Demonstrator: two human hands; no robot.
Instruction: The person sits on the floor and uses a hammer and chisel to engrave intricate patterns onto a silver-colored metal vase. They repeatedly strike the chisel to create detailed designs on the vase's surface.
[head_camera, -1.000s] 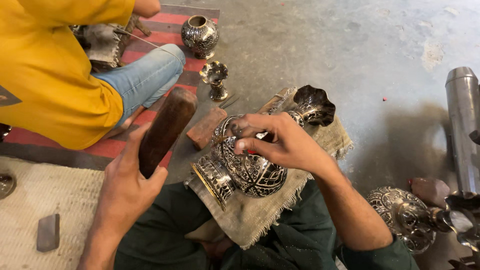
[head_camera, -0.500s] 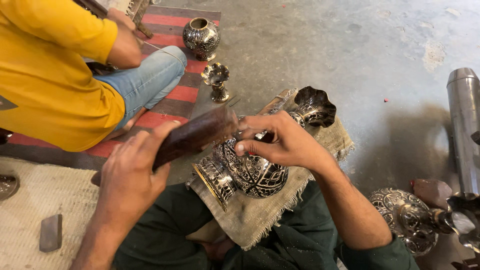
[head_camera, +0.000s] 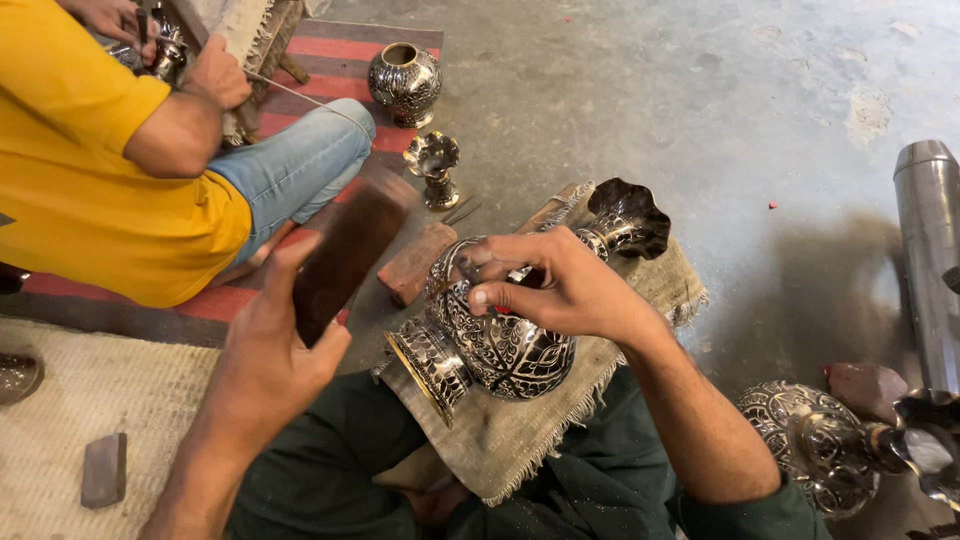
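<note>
An engraved black-and-silver metal vase (head_camera: 510, 340) lies on its side on a burlap cloth (head_camera: 530, 430) across my lap, its flared mouth (head_camera: 628, 218) pointing away. My right hand (head_camera: 550, 285) rests on the vase's neck, fingers pinched on a small tool I can barely see. My left hand (head_camera: 275, 350) grips a brown wooden block (head_camera: 350, 250), raised to the left of the vase and apart from it.
A person in a yellow shirt (head_camera: 80, 170) and jeans sits at the left, working on metalware. A round engraved pot (head_camera: 405, 82) and small stand (head_camera: 433, 165) sit on a striped rug. A brick-like block (head_camera: 418, 262), another vase (head_camera: 830, 445) and a steel cylinder (head_camera: 930, 250) lie around.
My left hand swung the wooden block down onto the vase by my right hand, then lifted it back up to the left. The other person's arms moved.
</note>
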